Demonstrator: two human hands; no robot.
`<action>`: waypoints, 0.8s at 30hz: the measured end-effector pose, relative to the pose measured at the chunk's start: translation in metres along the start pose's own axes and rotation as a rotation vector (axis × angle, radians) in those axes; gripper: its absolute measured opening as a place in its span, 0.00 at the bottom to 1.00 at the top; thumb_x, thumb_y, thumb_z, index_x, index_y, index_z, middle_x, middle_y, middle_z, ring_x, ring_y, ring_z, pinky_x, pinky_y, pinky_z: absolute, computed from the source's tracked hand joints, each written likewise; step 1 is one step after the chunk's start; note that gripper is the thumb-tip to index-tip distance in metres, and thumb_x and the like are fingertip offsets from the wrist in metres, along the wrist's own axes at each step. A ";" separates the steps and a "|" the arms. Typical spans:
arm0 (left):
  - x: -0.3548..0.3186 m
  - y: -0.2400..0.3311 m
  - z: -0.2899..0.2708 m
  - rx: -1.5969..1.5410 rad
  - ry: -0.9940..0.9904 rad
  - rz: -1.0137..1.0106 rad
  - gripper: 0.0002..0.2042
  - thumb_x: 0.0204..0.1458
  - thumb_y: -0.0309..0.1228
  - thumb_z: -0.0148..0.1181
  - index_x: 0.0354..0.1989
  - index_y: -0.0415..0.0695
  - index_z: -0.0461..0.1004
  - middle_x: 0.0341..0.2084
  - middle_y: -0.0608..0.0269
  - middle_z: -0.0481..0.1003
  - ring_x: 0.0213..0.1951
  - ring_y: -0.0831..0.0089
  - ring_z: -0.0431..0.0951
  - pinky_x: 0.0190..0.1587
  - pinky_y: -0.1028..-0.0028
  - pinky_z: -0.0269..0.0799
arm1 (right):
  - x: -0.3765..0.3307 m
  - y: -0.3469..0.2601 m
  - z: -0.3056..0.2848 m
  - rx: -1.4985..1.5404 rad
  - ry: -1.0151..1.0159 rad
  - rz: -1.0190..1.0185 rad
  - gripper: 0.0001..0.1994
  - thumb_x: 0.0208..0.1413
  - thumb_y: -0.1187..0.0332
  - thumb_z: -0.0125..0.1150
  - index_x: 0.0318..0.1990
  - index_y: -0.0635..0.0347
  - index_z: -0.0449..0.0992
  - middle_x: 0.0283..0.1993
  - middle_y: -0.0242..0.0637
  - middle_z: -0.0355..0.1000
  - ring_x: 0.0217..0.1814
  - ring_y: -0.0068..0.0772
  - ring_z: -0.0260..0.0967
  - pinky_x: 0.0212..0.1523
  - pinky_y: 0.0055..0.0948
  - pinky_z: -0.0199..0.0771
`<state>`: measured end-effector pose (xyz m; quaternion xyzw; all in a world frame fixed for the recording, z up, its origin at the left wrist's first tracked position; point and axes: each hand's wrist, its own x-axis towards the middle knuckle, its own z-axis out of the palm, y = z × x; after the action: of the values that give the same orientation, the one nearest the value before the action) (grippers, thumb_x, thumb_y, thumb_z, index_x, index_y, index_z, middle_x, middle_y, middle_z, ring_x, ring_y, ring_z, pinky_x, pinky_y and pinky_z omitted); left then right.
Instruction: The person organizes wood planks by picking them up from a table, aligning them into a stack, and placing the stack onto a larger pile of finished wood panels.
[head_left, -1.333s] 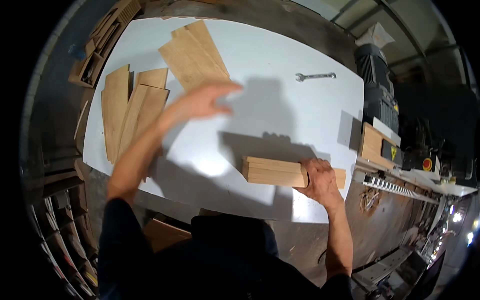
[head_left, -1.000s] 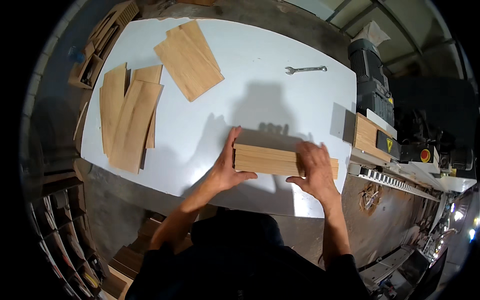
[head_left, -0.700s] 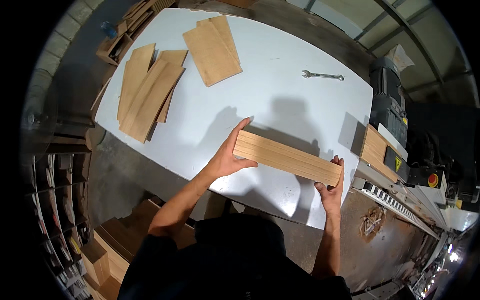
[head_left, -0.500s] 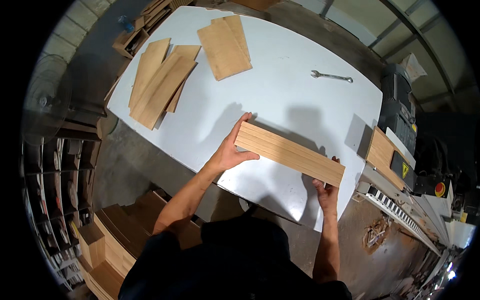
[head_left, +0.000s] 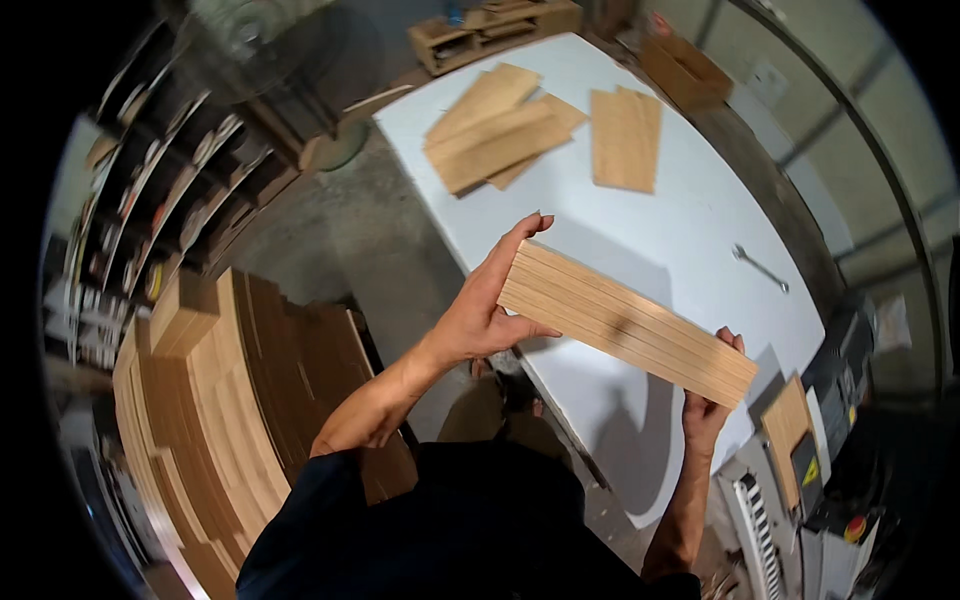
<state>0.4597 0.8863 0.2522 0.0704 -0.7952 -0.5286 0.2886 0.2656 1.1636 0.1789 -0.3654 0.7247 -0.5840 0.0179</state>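
A neat stack of light wooden boards (head_left: 630,325) is held up over the near part of the white table (head_left: 700,215), edges facing me and slanting down to the right. My left hand (head_left: 480,312) grips its left end, thumb along the near side and fingers round the far side. At the right end, my right hand (head_left: 708,412) clasps the stack between thumb and fingers, which are partly hidden behind it. Farther off lie several loose boards (head_left: 495,135) in an overlapping pile, with overlapping boards (head_left: 622,145) beside them. An open-end wrench (head_left: 760,268) rests near the table's right edge.
Large stacks of wooden pieces (head_left: 222,390) stand at my left. Behind them are a filled shelf rack (head_left: 165,205) and a standing fan (head_left: 248,45). A machine with a red button (head_left: 855,528) adjoins the table's right end.
My view has swung left, bringing more of the left-hand wood stacks into sight. Both hands still hold the board stack, which now looks larger and closer to me.
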 end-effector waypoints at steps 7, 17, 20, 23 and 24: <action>-0.041 0.061 -0.060 0.246 0.282 0.193 0.54 0.31 0.32 0.78 0.68 0.41 0.46 0.64 0.48 0.55 0.65 0.56 0.57 0.64 0.64 0.55 | 0.063 -0.055 0.047 0.078 -0.133 -0.217 0.33 0.58 0.67 0.53 0.67 0.69 0.47 0.66 0.49 0.55 0.68 0.40 0.53 0.66 0.36 0.52; -0.144 0.125 -0.121 0.359 0.578 0.161 0.57 0.27 0.28 0.78 0.68 0.36 0.43 0.66 0.47 0.53 0.67 0.58 0.53 0.66 0.65 0.50 | 0.064 -0.144 0.125 0.405 -0.395 -0.355 0.37 0.54 0.71 0.61 0.67 0.65 0.48 0.66 0.47 0.57 0.67 0.38 0.55 0.65 0.34 0.56; -0.178 0.145 -0.135 0.413 0.657 0.139 0.57 0.27 0.27 0.78 0.68 0.38 0.44 0.65 0.48 0.54 0.65 0.56 0.57 0.63 0.64 0.56 | 0.052 -0.165 0.146 0.421 -0.481 -0.363 0.38 0.51 0.74 0.64 0.67 0.63 0.49 0.66 0.45 0.57 0.66 0.37 0.56 0.64 0.34 0.58; -0.213 0.161 -0.147 0.439 0.736 0.101 0.57 0.27 0.27 0.78 0.68 0.39 0.44 0.65 0.48 0.55 0.64 0.56 0.59 0.62 0.64 0.59 | 0.036 -0.190 0.168 0.420 -0.533 -0.339 0.38 0.48 0.75 0.66 0.67 0.63 0.52 0.65 0.44 0.58 0.65 0.37 0.58 0.63 0.33 0.59; -0.224 0.165 -0.150 0.440 0.763 0.084 0.57 0.27 0.27 0.78 0.68 0.39 0.44 0.65 0.48 0.55 0.64 0.56 0.60 0.62 0.64 0.60 | 0.033 -0.197 0.173 0.361 -0.547 -0.370 0.39 0.47 0.75 0.67 0.66 0.63 0.53 0.65 0.44 0.59 0.64 0.37 0.59 0.62 0.33 0.60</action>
<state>0.7558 0.9311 0.3527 0.2879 -0.7274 -0.2705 0.5611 0.4202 0.9910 0.3063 -0.6234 0.5005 -0.5764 0.1692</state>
